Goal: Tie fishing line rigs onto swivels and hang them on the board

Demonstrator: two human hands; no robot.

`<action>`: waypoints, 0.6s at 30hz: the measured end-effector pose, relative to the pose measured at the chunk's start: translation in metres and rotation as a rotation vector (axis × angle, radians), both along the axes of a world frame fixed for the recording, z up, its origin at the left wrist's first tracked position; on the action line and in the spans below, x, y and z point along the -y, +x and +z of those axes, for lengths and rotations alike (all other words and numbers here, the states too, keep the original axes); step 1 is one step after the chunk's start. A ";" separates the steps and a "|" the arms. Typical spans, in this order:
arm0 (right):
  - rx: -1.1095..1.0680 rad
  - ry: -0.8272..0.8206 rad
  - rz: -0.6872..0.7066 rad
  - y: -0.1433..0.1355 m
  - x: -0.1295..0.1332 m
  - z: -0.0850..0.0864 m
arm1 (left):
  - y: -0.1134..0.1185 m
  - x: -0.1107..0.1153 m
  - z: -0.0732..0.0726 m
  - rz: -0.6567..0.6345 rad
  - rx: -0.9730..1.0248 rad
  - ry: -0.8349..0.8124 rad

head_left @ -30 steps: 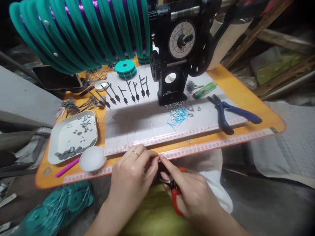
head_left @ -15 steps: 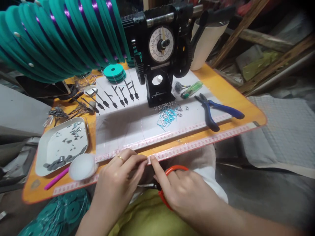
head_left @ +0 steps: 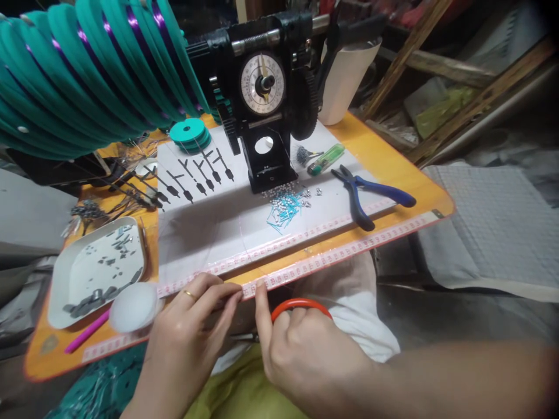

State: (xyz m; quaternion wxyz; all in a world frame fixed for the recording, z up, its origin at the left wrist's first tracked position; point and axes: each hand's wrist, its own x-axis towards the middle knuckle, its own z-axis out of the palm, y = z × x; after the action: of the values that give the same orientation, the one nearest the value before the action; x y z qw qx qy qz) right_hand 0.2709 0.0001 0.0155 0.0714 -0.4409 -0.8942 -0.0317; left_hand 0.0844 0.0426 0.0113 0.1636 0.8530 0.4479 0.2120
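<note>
At the table's front edge, my left hand, a ring on one finger, pinches at the measuring tape; what lies between its fingertips is too small to make out. Just right of it, my right hand has its index finger stretched onto the tape, while the other fingers curl round the red-handled scissors. The scissor blades point left below the table edge. A thin line runs over the white board toward my fingertips.
A black winding machine with a dial and large green spools stands behind. Blue pliers, a green cutter, beads and blue pins lie on the board. At left are a white tray and pink pen.
The whole view has shifted, so the table things sit further left. Both hands remain at the tape; my right index finger is now more upright, and the scissors have turned slightly.
</note>
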 end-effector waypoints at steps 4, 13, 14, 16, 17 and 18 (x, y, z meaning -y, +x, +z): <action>0.047 0.019 -0.008 -0.001 -0.001 0.001 | 0.001 -0.001 0.000 0.003 0.007 0.009; 0.104 0.195 0.021 0.007 0.001 -0.009 | 0.003 0.000 0.001 0.009 0.057 -0.027; 0.110 0.202 0.027 0.008 0.001 -0.010 | 0.004 0.000 0.001 0.013 0.065 -0.025; 0.121 0.205 0.030 0.010 0.002 -0.011 | 0.005 0.000 0.000 0.021 0.081 -0.015; 0.121 0.204 0.027 0.011 0.002 -0.011 | 0.006 0.000 0.000 0.025 0.089 -0.004; 0.118 0.199 0.021 0.011 0.003 -0.012 | 0.007 0.001 -0.001 0.029 0.098 0.010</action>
State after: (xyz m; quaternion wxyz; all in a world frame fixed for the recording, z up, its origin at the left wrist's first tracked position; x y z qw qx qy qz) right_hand 0.2822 -0.0024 0.0036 0.0624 -0.4197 -0.8938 -0.1453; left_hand 0.0914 0.0420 0.0105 0.1779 0.8358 0.4507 0.2580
